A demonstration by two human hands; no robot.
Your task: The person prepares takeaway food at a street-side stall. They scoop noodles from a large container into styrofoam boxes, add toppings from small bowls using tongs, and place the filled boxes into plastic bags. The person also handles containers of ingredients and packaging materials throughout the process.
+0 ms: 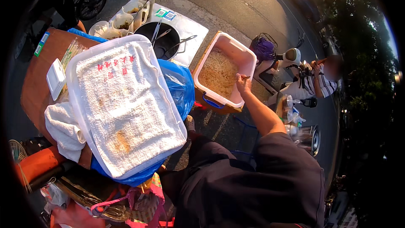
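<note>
My right hand [243,84] is closed around a thin brown utensil [246,78], perhaps chopsticks, over the near right side of a white plastic bin [250,60]. Pale noodles or shredded food [218,72] cover the bin's bottom. A blue handle [213,101] hangs on its near wall. My left hand is out of view. Before me, to the left, a clear plastic lid or tub [73,79] carries a white towel [126,107] with red writing and brown stains. Blue plastic bags [177,85] stick out beneath it.
A black pot [161,42] with ladles and several pitchers [125,23] stand on a white tabletop [191,39]. A foam box [57,77] and a crumpled towel [65,129] lie left. Right are a metal container [308,139], a scooter [289,57] and a person [319,84] in stripes.
</note>
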